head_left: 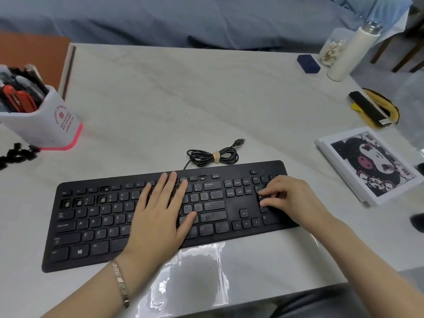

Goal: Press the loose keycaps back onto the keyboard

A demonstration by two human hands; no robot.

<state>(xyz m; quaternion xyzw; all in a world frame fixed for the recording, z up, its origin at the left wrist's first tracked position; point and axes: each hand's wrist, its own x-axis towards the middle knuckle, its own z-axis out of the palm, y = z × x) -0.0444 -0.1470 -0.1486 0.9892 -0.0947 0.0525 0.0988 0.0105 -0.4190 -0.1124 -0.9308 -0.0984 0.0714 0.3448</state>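
Keycaps (16, 154) of black plastic, small and blocky, lay in a loose heap at the far left edge of the pale, marble-veined tabletop (183, 99), just beside a white pen holder with a pink base (52, 125). Well apart from them, the flat black plastic keyboard (231, 207) sat near the front edge, slightly askew. Several sockets in its upper left rows (79, 202) showed bare, light-coloured stems where caps were missing.

The left hand (160, 216) rested palm down across the middle of the keyboard, its fingers straight and slightly spread over the keys. A bracelet of square metallic links (120, 283) circled that wrist. The right hand (291, 198) hunched over the number pad at the keyboard's right end, fingers bent and tips down on the keys. Whether it pinched a keycap beneath them I could not tell, as the fingers hid that spot.

Behind the keyboard its thin black cable (213, 156) lay coiled, bound with a tan tie. A glossy, wrinkled clear film (195, 271) covered the tabletop's front edge, and a white-framed picture (367, 166) lay to the right.
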